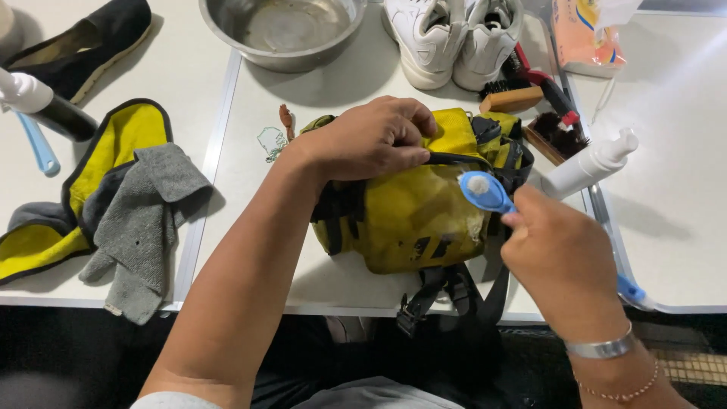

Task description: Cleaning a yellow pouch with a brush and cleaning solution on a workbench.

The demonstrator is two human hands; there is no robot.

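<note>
Left hand (371,140) presses flat on top of yellow fabric bag (413,216) at table centre, fingers gripping its black strap. Right hand (564,261), at four o'clock, pinches blue plastic brush (485,191), foamy bristles touching bag. Steel bowl (288,30) at twelve o'clock.

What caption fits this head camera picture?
Left hand steadies a yellow bag while right hand holds a blue brush.

Round steel bowl (288,30): far rim cut off by the top edge.
White sneakers (453,34): uppers cropped at the top.
Blue plastic brush (487,192): handle hidden inside the right hand's (564,261) grip.
Yellow fabric bag (420,212): top partly covered by the left hand (371,140).
</note>
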